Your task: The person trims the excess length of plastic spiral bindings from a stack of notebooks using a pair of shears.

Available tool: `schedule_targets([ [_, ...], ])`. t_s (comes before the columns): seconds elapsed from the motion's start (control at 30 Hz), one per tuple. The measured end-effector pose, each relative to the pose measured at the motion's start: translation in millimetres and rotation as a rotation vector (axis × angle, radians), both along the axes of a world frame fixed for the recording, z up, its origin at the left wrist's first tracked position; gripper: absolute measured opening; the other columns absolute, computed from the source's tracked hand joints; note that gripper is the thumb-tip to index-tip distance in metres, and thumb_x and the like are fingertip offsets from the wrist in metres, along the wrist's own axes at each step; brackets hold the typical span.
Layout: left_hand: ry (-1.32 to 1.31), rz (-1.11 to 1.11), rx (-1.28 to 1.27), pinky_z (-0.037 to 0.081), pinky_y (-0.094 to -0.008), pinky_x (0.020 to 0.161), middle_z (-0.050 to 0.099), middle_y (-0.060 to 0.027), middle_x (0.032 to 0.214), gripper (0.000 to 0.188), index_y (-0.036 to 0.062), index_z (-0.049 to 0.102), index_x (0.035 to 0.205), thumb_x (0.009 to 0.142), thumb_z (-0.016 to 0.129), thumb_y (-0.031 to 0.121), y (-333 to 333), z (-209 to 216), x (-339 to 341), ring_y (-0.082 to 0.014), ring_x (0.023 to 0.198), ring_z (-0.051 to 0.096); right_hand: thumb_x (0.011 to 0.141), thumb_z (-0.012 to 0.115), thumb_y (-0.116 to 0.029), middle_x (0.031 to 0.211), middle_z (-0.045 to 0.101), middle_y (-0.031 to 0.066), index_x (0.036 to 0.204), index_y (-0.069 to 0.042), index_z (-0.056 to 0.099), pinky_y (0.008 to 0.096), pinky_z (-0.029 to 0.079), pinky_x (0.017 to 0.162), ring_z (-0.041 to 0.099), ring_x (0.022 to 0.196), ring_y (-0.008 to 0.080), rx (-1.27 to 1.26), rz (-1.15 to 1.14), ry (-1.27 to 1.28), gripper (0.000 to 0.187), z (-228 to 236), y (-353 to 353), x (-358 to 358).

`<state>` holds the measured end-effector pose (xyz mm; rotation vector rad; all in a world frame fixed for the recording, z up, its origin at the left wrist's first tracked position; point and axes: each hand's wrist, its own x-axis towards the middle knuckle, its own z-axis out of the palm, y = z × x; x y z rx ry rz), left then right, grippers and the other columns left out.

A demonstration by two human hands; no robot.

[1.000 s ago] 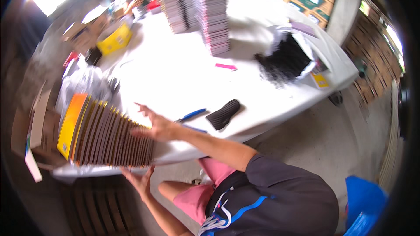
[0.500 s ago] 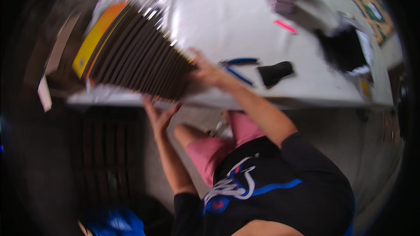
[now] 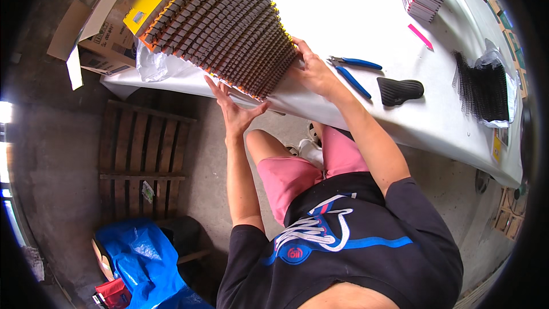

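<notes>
Near the edge of the surface, the notebook stack has its long axis running up-left from the right hand, whose grip I cannot tell, the left hand, fingers spread, just below.

The person wears a black short-sleeved T-shirt with looping white lettering across the chest, a blue stripe, a round blue badge marked in red, and pink shorts; left hand and right hand are gloveless.
</notes>
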<state>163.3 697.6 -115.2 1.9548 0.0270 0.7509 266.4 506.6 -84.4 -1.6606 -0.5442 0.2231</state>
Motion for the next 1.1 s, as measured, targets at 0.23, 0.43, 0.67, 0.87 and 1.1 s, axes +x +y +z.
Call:
schedule_targets([
  [0.23,-0.078,0.089,0.093,0.029,-0.0464,0.104,0.021,-0.0204,0.14,0.149,0.0037,-0.017,0.14,0.042,0.091,0.036,-1.5,-10.9,5.8,-0.0328,0.126,0.031,0.072,0.059,-0.01,0.129,0.046,0.0204,0.135,-0.006,0.032,0.0388,0.031,0.105,0.041,0.122,0.0352,-0.102,-0.03,0.005,0.068,-2.2,1.4,-2.0],
  [0.43,-0.107,-0.001,-0.116,0.034,-0.0428,0.1,0.03,-0.0209,0.135,0.146,0.0048,-0.017,0.139,0.045,0.09,0.033,-6.8,-4.2,3.4,-0.0314,0.123,0.036,0.072,0.06,-0.009,0.128,0.047,0.0181,0.135,-0.006,0.031,0.0407,0.028,0.104,0.044,0.12,0.0337,-0.16,-0.062,-0.101,0.069,4.1,-0.3,-8.5],
  [0.67,-0.111,0.056,-0.039,0.04,-0.0343,0.082,0.034,-0.0229,0.136,0.144,0.0052,-0.013,0.141,0.044,0.09,0.036,-4.2,-10.7,-0.3,-0.0308,0.122,0.039,0.072,0.057,-0.004,0.126,0.049,0.0188,0.135,-0.004,0.029,0.0417,0.028,0.101,0.045,0.12,0.0311,-0.253,-0.127,-0.199,0.07,12.8,0.4,-18.9],
  [0.87,-0.068,0.083,0.034,0.042,-0.0332,0.078,0.037,-0.0231,0.135,0.142,0.0046,-0.011,0.141,0.045,0.09,0.035,2.4,-11.0,-3.2,-0.03,0.121,0.043,0.069,0.057,-0.001,0.121,0.051,0.021,0.135,-0.003,0.028,0.0421,0.03,0.1,0.047,0.116,0.0318,-0.298,-0.149,-0.234,0.072,11.5,1.0,-20.7],
  [1.1,-0.145,0.094,0.083,0.044,-0.033,0.075,0.045,-0.0219,0.129,0.14,0.0042,-0.008,0.141,0.046,0.09,0.036,3.7,-11.4,-1.8,-0.0291,0.115,0.048,0.068,0.053,0.001,0.113,0.054,0.0172,0.139,-0.009,0.025,0.042,0.042,0.089,0.049,0.097,0.0363,-0.354,-0.246,-0.339,0.077,1.2,5.6,-22.9],
])
